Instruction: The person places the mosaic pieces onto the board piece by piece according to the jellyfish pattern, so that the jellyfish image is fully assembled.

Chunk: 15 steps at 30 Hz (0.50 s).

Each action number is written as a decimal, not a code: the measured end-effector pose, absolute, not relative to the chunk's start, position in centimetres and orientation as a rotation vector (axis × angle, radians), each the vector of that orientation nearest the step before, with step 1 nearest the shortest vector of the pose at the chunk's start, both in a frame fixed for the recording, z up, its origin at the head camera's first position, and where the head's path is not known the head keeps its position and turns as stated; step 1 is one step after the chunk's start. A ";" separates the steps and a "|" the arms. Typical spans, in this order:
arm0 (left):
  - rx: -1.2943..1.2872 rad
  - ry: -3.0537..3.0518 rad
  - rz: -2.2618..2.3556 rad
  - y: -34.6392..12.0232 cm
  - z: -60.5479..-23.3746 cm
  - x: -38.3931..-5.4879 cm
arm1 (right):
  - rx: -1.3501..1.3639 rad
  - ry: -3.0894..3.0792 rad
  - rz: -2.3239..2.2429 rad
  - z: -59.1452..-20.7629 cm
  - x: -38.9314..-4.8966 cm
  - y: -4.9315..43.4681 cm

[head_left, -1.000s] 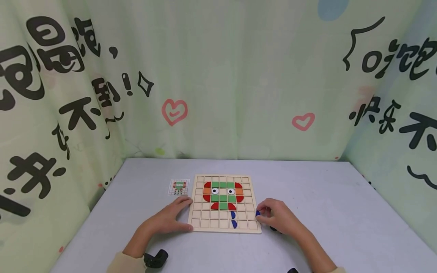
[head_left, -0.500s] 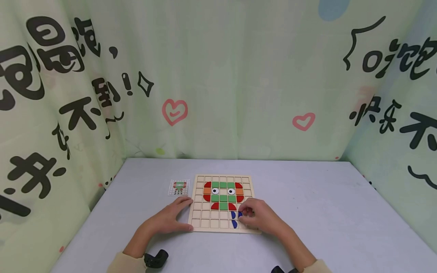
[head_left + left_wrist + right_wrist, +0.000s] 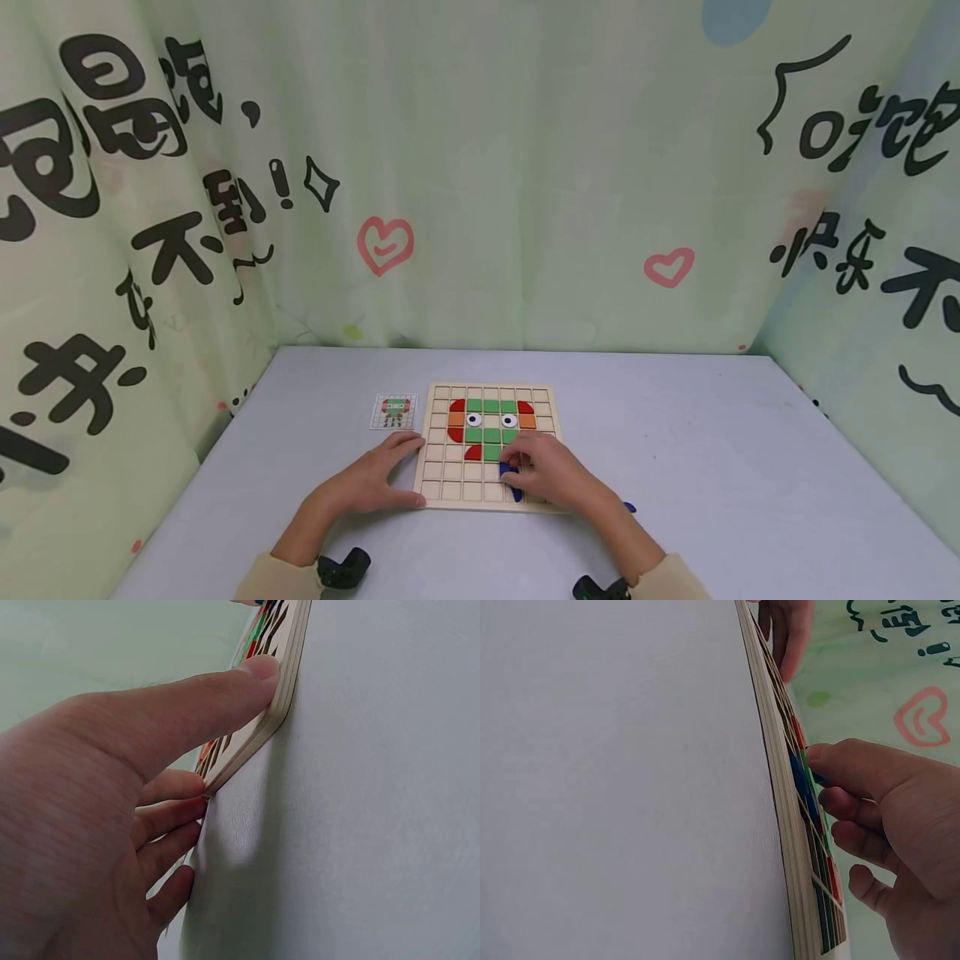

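A wooden grid board (image 3: 453, 492) lies on the table, with green, red and orange tiles and two eye tiles set in it. My left hand (image 3: 375, 477) rests on the board's left side, its straight thumb (image 3: 259, 671) on the rim by the near corner and its fingers against the edge. Over the lower right cells, my right hand (image 3: 551, 471) pinches a small blue tile (image 3: 820, 779) between thumb and fingertips. Just below it, a blue tile (image 3: 517, 494) with a rounded side sits in a cell. The right hand hides some tiles and cells.
A small picture card (image 3: 393, 412) of a tile figure lies left of the board. Another blue piece (image 3: 630, 507) shows beside my right forearm. A printed curtain (image 3: 517, 208) stands behind the white table (image 3: 675, 417).
My right hand has moved left from beyond the board's right edge to the column of blue tiles, carrying the blue tile. The left hand has stayed in place.
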<state>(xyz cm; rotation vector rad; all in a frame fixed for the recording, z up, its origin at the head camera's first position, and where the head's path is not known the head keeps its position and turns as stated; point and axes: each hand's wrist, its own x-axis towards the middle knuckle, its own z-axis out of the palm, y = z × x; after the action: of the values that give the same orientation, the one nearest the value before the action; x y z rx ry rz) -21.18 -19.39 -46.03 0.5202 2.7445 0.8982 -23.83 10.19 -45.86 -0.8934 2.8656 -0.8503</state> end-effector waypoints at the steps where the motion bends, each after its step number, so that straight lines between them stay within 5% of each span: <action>1: 0.517 2.743 0.901 -19.4 -46.0 -21.2 | -0.891 2.866 -0.838 -45.8 -23.8 10.1; 15: 0.532 2.751 0.894 -19.4 -45.9 -21.2 | -0.933 2.850 -0.842 -45.9 -24.1 9.4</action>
<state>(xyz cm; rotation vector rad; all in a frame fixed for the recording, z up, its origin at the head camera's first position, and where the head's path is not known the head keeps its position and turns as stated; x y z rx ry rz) -21.17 -19.39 -45.92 0.5323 2.7512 0.8942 -24.06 9.40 -45.92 -0.9331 2.8497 -0.8418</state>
